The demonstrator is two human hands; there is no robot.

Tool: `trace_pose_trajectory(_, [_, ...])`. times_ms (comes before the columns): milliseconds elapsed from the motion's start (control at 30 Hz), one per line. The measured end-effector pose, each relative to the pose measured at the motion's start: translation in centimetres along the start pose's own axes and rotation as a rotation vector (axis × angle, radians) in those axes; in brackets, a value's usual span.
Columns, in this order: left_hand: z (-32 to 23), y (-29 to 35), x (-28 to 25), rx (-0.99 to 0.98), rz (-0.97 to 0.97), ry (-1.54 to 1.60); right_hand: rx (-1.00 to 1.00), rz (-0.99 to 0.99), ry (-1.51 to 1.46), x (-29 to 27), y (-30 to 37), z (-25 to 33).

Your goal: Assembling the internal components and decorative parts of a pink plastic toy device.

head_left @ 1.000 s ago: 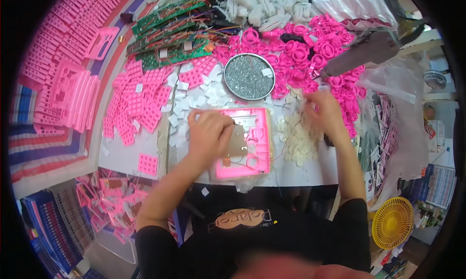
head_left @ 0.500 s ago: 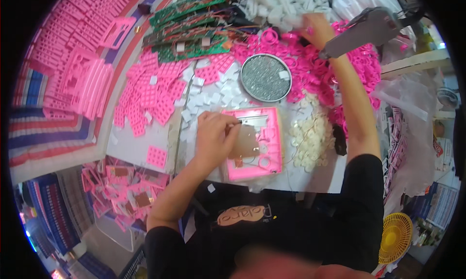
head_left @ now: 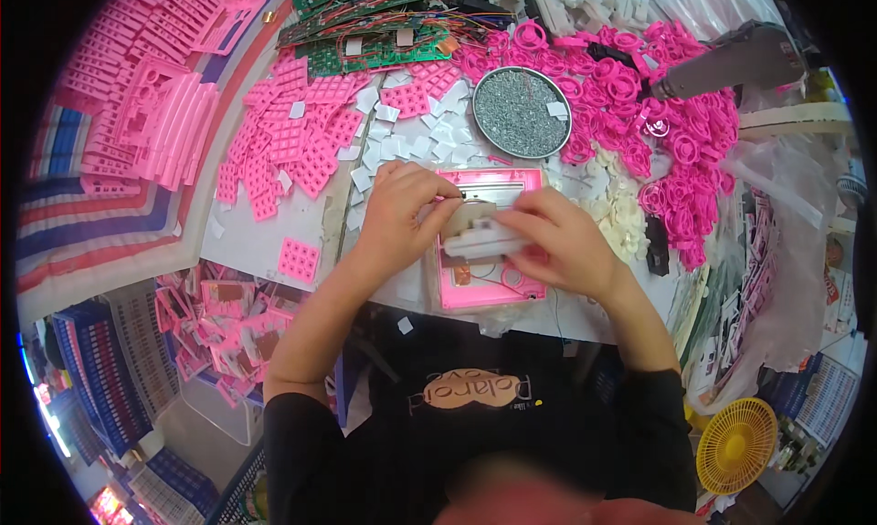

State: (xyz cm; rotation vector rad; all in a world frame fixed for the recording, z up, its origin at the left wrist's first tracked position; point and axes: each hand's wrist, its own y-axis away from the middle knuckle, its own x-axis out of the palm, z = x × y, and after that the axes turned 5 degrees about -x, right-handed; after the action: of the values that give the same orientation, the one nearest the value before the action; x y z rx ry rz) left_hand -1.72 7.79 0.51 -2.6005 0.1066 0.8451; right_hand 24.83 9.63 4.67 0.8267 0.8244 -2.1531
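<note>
A pink plastic case lies on the work table with its inside facing up, and a brownish flat plate sits in it. My left hand reaches over the case's left side. Its thumb and forefinger pinch at the plate's upper edge, by a small dark bit I cannot make out. My right hand is closed on a white plastic part, held over the middle of the case and smeared by motion. Below the plate, a ring shape and a thin wire show inside the case.
Beyond the case stands a round dish of small grey metal pieces. Pink keypads, white squares, pink rings, cream discs and green circuit boards lie around it. A grey arm juts in at the right.
My right hand has come back from the far piles to the case, now with a white plastic part. My left hand stays at the plate. The whole view has shifted slightly.
</note>
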Motion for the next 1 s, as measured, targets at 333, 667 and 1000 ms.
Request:
trace_pose_trajectory(333, [-0.2, -2.4, -2.4, 0.187, 0.375, -0.114, 0.000, 0.137, 0.001, 0.8, -2.3, -0.3])
trace_pose_trajectory(667, [-2.4, 0.0, -1.9, 0.070, 0.445, -0.235, -0.102, 0.296, 0.080, 0.4, -2.9, 0.1])
trace_pose_trajectory(1000, [-2.2, -2.1, -1.4, -0.359, 0.521, 0.096, -0.125, 0.194, 0.420, 1.1, -2.9, 3.1])
